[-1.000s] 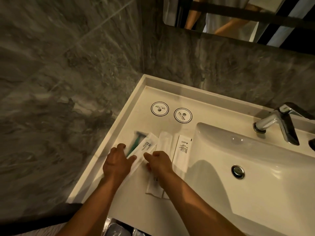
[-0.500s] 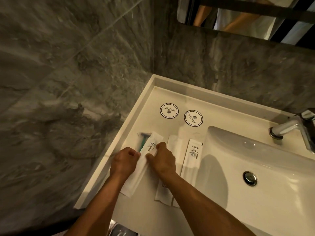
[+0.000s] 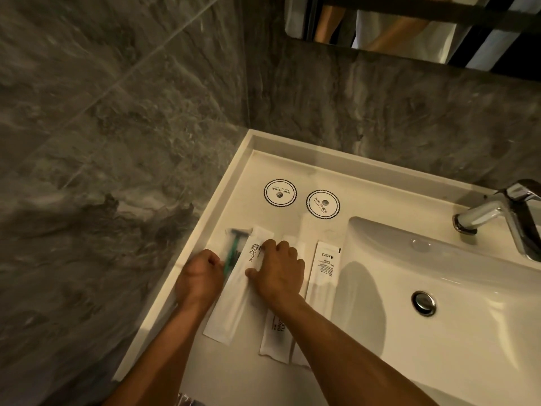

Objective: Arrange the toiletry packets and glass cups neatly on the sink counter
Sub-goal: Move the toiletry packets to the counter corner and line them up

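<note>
Since half a sec ago the right hand (image 3: 278,273) has slid up and over onto the toothbrush packet (image 3: 240,288) marked BRUSHING TEETH, and that packet now lies straighter, closer to parallel w/ its neighbours; the left hand (image 3: 200,278) has stayed just beside its left edge, fingers curled in a loose fist, knuckles up, resting on the clear razor packet (image 3: 234,250), though whether it pinches anything can't be told; right hand is half open, fingers bent, index tip (image 3: 265,247) pressing the printed end and thumb pressing the packet's mid part, flat hold rather than a clamp; under the right palm and wrist runs a second toothbrush packet (image 3: 276,338), its near end sticking out toward the camera; just right of that hand lies a narrow white sachet (image 3: 323,273) w/ small black print, flat, apart from the fingers; packets are long, thin, matte white paper, the razor one see-through w/ a green handle inside; beyond both hands sit two round paper coasters (image 3: 280,192) w/ scalloped black rims, side by side, not touching; counter (image 3: 234,183) is smooth white w/ a raised lip; no glass cups in view; right of the hands the basin (image 3: 439,273) dips, glossy, w/ a chrome drain (image 3: 423,302) and chrome tap (image 3: 497,213); walls are dark veined stone.
</note>
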